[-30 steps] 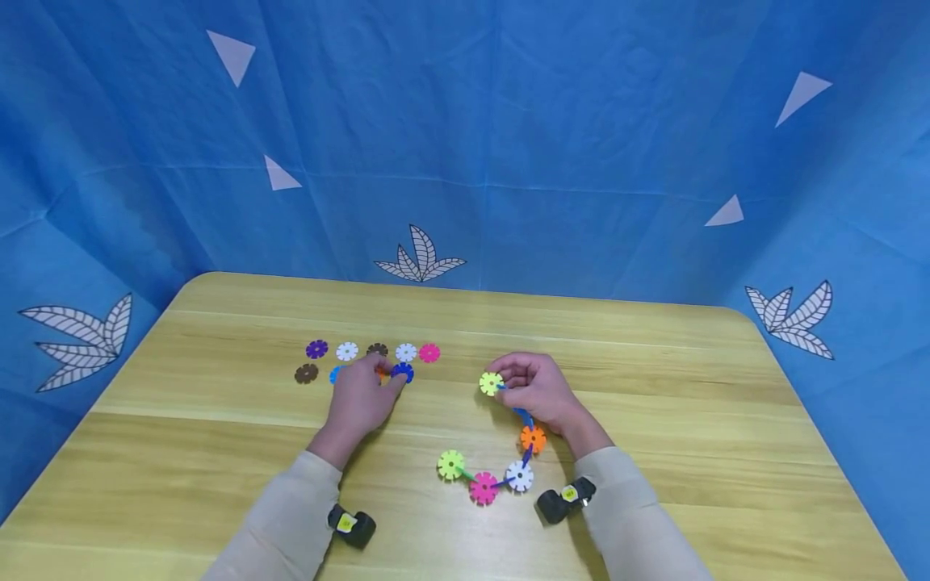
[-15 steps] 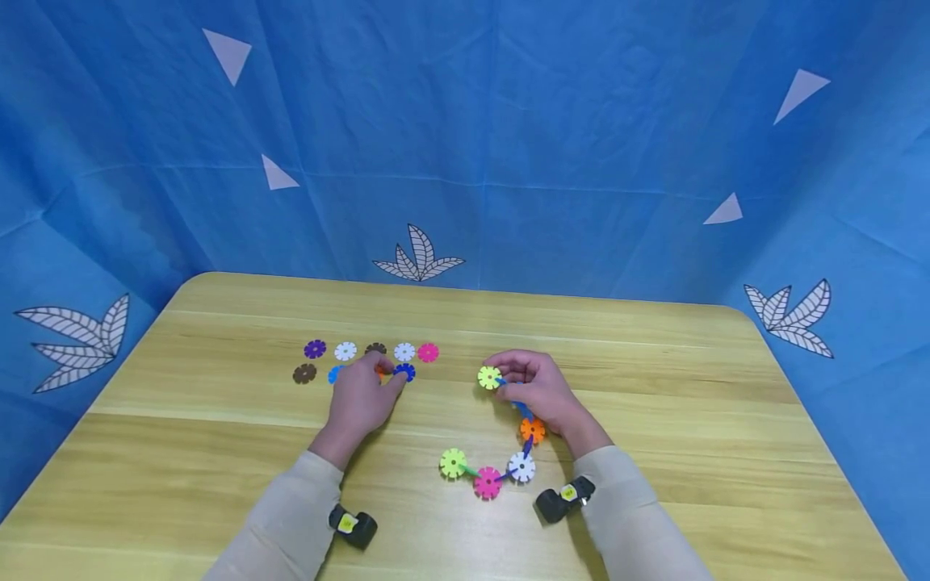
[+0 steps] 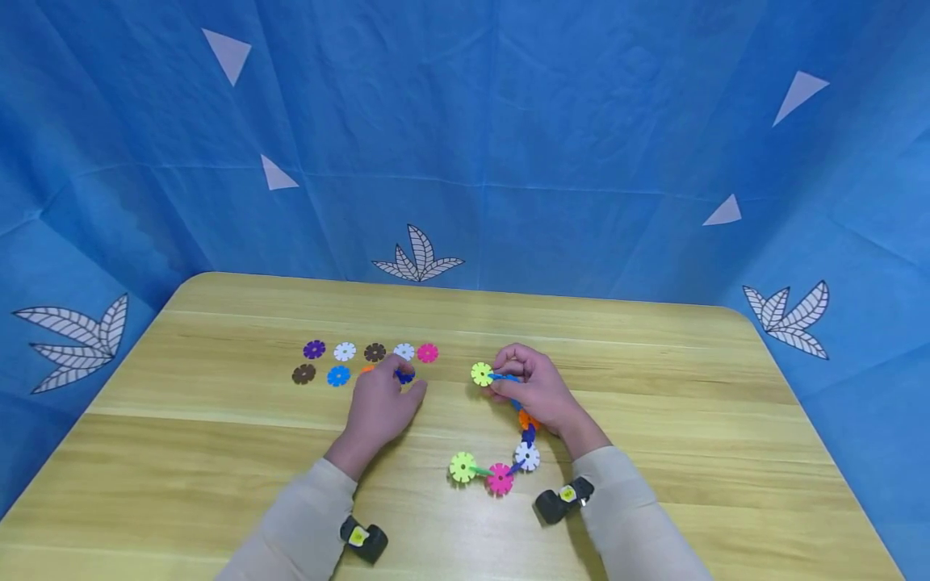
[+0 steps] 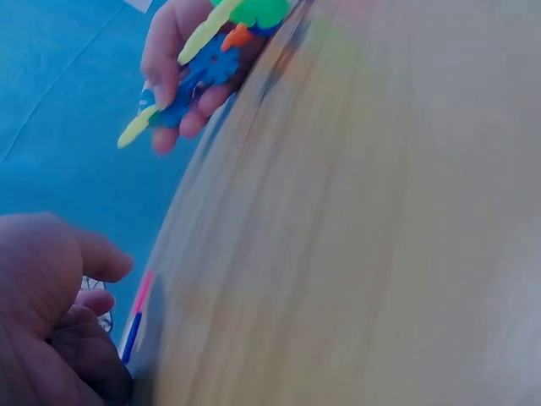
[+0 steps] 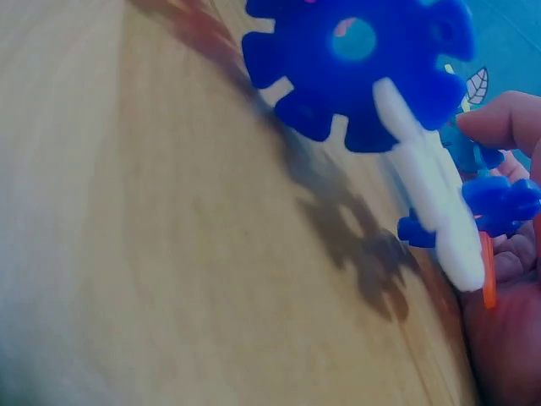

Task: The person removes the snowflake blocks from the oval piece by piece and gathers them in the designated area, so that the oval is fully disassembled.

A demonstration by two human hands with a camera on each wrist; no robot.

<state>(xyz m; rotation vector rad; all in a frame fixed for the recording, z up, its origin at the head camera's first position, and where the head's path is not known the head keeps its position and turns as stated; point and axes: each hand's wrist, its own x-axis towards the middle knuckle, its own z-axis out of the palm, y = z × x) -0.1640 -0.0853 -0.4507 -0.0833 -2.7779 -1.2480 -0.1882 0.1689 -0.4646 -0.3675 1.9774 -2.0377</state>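
My right hand [image 3: 536,391] pinches a linked chain of notched plastic snowflake discs by a blue disc [image 4: 213,66] near its far end. A yellow disc [image 3: 482,374] sticks out past the fingertips. From the hand the chain curves toward me through an orange disc [image 3: 528,420], a white disc [image 3: 527,457] and a pink disc [image 3: 500,479] to a yellow-green disc [image 3: 462,467]. My left hand [image 3: 381,411] hovers over the loose discs, thumb and fingers apart. A dark blue disc [image 3: 405,377] shows between them, partly hidden; an orange disc [image 3: 367,369] is mostly covered.
Loose discs lie in two rows at the left of the wooden table [image 3: 654,403]: purple [image 3: 314,349], white [image 3: 345,351], brown [image 3: 374,353], pink [image 3: 427,353], another brown [image 3: 303,374] and light blue [image 3: 338,376]. A blue curtain [image 3: 479,145] hangs behind.
My left hand has shifted right, uncovering the light blue disc and a brown one. The right hand has turned slightly; the chain's near end has swung to the right and its yellow tip to the left.
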